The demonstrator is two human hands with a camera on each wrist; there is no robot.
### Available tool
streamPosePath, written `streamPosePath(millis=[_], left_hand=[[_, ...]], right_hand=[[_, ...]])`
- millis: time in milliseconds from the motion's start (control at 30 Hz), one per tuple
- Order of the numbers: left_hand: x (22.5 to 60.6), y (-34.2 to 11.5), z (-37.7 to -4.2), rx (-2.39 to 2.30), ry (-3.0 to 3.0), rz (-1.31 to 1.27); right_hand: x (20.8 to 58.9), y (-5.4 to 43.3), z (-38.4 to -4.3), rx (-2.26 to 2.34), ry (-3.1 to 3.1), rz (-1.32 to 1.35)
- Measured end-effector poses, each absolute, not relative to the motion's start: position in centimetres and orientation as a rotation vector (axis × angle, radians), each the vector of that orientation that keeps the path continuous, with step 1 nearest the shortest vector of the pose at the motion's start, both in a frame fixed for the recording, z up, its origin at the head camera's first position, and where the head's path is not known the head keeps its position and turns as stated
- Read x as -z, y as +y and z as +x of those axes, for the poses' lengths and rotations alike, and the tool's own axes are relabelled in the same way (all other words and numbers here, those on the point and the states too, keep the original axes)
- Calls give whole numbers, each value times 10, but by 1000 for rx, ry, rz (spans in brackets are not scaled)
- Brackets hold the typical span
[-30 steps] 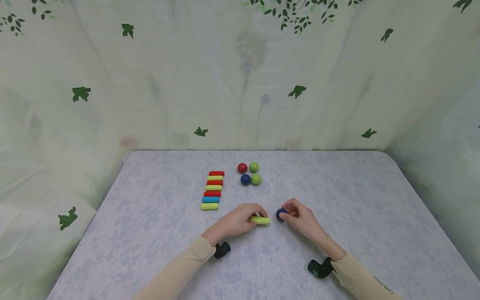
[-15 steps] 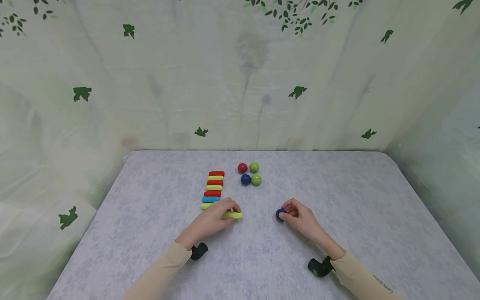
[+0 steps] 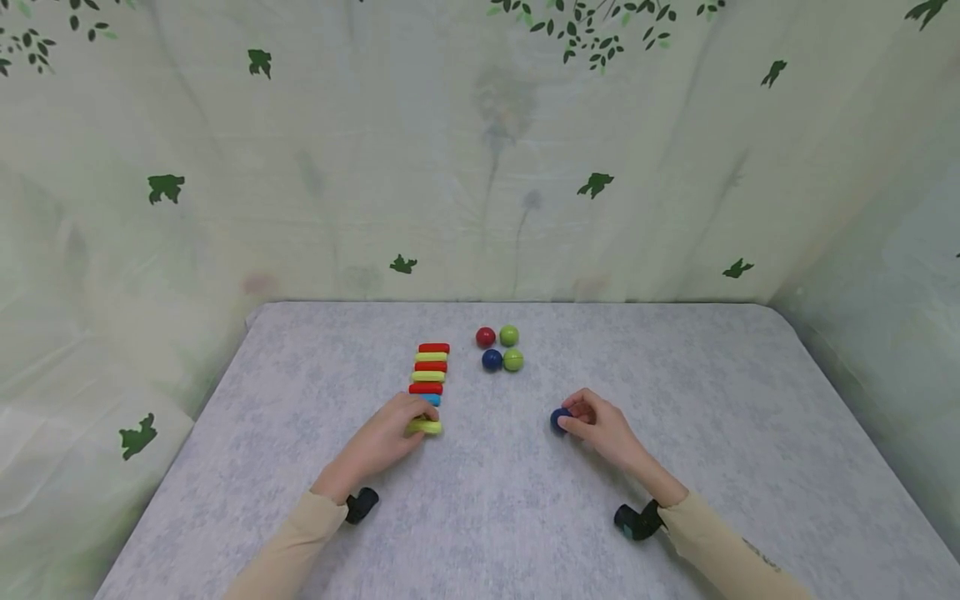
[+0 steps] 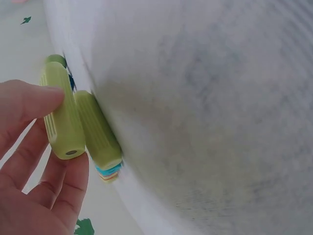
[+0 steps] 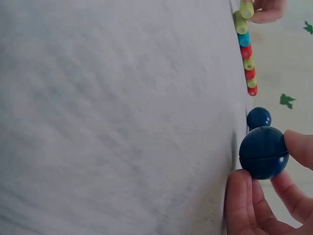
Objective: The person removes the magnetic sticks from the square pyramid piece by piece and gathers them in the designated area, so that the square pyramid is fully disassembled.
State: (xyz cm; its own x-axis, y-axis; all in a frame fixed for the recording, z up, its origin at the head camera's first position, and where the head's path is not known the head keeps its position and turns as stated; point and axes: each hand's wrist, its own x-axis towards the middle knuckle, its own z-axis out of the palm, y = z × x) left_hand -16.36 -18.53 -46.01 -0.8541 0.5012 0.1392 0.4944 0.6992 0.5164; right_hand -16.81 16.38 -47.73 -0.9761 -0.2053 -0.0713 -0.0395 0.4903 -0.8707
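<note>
My left hand (image 3: 390, 437) pinches a yellow-green rod (image 3: 425, 427) (image 4: 61, 117) at the near end of a row of coloured rods (image 3: 429, 371). In the left wrist view it lies right beside another yellow-green rod (image 4: 98, 129) of that row. My right hand (image 3: 596, 425) holds a dark blue ball (image 3: 559, 419) (image 5: 263, 152) between thumb and fingers, just above the table. Farther back sit a red ball (image 3: 485, 337), two green balls (image 3: 509, 335) and another blue ball (image 3: 492, 359) in a square cluster.
The grey mottled table (image 3: 712, 433) is backed by a pale leaf-printed curtain (image 3: 480, 150). A black wrist camera mount (image 3: 362, 504) sits under each sleeve.
My left hand has carried the yellow-green rod from the middle of the table leftward to the near end of the rod row. My right hand, with the blue ball, lifted slightly away from me.
</note>
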Motion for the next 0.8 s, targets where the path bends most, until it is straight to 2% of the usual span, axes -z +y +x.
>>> streamPosePath(millis=[400,800], left_hand=[[468,-185,-169,-746,2962,946],[467,-182,-168,-695,3026,884]], right_hand=[[467,148,-201,1457,2598,-143],[464,133,-232,1408,2651,-158]])
